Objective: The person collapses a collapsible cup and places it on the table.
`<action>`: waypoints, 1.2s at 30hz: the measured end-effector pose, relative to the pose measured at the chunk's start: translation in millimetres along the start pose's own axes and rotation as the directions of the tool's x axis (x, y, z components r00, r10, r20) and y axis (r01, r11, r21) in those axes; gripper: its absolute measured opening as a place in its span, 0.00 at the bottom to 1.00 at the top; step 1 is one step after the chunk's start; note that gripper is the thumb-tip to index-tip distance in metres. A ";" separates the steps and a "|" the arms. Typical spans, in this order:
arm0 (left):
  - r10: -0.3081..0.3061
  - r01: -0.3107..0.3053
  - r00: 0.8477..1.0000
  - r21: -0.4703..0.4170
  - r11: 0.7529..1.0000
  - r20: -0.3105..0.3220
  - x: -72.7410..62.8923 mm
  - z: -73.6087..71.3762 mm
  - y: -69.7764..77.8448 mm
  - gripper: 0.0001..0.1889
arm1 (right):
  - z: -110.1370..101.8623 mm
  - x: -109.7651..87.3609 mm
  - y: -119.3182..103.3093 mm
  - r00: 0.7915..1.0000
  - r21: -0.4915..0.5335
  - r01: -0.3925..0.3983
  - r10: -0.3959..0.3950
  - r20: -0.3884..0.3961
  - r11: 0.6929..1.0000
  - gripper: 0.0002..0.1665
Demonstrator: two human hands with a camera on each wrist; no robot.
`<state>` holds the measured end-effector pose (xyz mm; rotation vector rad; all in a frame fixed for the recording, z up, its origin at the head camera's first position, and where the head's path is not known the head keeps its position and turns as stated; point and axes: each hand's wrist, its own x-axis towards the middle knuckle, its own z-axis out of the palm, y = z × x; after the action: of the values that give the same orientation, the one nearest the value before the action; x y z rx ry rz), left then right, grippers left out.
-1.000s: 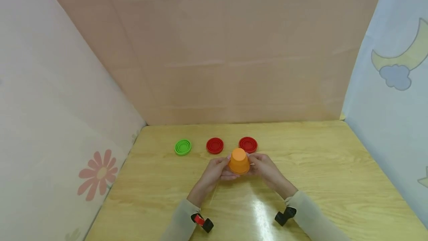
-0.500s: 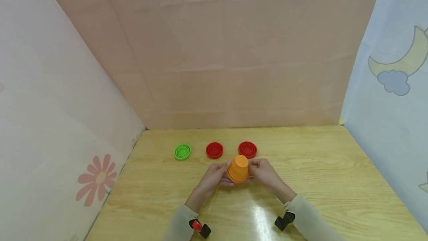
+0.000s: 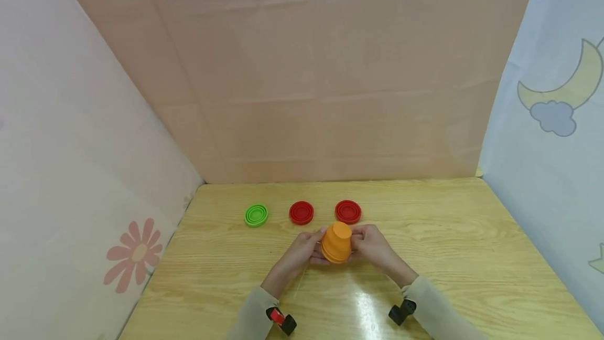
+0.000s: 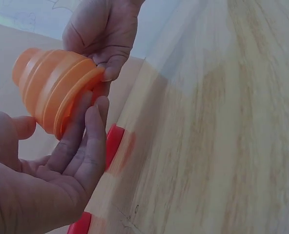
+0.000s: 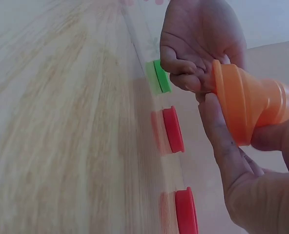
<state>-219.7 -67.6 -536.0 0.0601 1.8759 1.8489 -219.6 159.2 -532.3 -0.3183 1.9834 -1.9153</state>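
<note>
An orange collapsible cup, stepped and mostly extended, is held bottom up over the table between both hands. In the head view my left hand grips its left side, thumb on the wall and fingers under the rim. My right hand pinches the opposite side. The left wrist view shows the fingers of my left hand reaching inside the mouth of the cup. Seen from the right wrist, my right thumb presses a dent into the wall of the cup, with a finger along its rim.
Beyond the hands, a green collapsed cup and two red ones, a middle one and a right one, lie flat in a row on the wooden table. A brown backdrop rises behind; side walls flank the table.
The orange cup has tilted, its bottom leaning right, and come slightly nearer the person. Its right wall looks more pinched in. Both hands keep hold; the head view has shifted a little.
</note>
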 end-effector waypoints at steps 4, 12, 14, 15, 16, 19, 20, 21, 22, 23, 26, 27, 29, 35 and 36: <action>-0.017 0.017 1.000 -0.003 1.000 0.012 0.7 0.1 2.0 0.28 | 3.2 -0.4 1.0 0.999 -0.085 0.036 -0.038 -0.011 0.996 0.23; -0.029 0.031 0.999 -0.080 0.996 0.024 0.2 -2.0 3.3 0.25 | -0.5 -0.2 2.6 0.999 -0.050 0.036 -0.035 0.009 0.998 0.24; -0.028 0.031 0.999 -0.095 0.995 0.031 -0.6 -3.0 3.2 0.24 | -1.9 0.6 3.5 0.999 -0.049 0.035 -0.035 0.005 0.998 0.24; -0.027 0.030 0.999 -0.099 0.995 0.035 -0.7 -3.5 2.9 0.23 | -2.6 0.8 4.0 0.999 -0.049 0.034 -0.034 0.005 0.998 0.24; -0.024 0.028 0.999 -0.099 0.995 0.037 -0.8 -4.1 2.6 0.23 | -3.2 0.7 4.5 0.999 -0.047 0.034 -0.034 0.007 0.998 0.23; -0.024 0.027 0.999 -0.098 0.995 0.035 -1.1 -5.3 1.3 0.20 | -4.5 -0.1 5.5 0.999 -0.044 0.029 -0.028 0.015 0.999 0.22; -0.024 0.026 0.999 -0.090 0.996 0.028 -0.8 -5.5 0.6 0.20 | -4.8 -0.4 5.8 0.999 -0.047 0.028 -0.027 0.019 0.999 0.21; -0.025 0.027 0.999 -0.083 0.996 0.019 -0.7 -5.4 0.1 0.19 | -4.8 -0.7 6.0 1.000 -0.050 0.024 -0.023 0.019 0.998 0.21; -0.022 0.022 1.000 -0.062 0.998 0.007 -1.0 -5.0 -0.4 0.18 | -4.8 -1.1 6.2 1.000 -0.060 0.022 -0.021 0.015 0.998 0.21; -0.018 0.018 1.000 -0.037 0.999 -0.009 -1.2 -4.3 -0.9 0.17 | -4.8 -1.2 6.7 1.000 -0.072 0.020 -0.020 0.008 0.997 0.21; 0.005 -0.003 0.999 0.039 0.999 -0.054 -1.8 -1.0 -1.9 0.15 | -4.7 -1.4 8.1 1.000 -0.087 0.006 -0.005 0.002 0.996 0.21; 0.011 -0.007 0.998 0.057 0.998 -0.070 -2.2 0.3 -2.1 0.14 | -4.9 -1.6 8.5 1.000 -0.082 0.000 0.000 0.006 0.997 0.21; 0.025 -0.017 0.995 0.077 0.997 -0.097 -2.7 2.6 -2.4 0.14 | -5.9 -2.1 9.8 0.999 -0.029 -0.017 0.018 0.031 0.999 0.21; 0.101 -0.086 0.975 0.081 0.993 -0.198 -2.4 5.9 -1.6 0.16 | -8.9 -6.1 11.9 0.986 0.278 -0.119 0.080 0.148 0.953 0.20; 0.114 -0.098 0.970 0.084 0.992 -0.216 -2.0 6.0 -1.4 0.17 | -8.5 -6.8 12.1 0.982 0.316 -0.135 0.085 0.169 0.939 0.21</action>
<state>-215.2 -62.9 -536.4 -0.0214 2.1283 1.9253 -215.8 170.4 -543.5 -0.2486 1.5214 -2.0376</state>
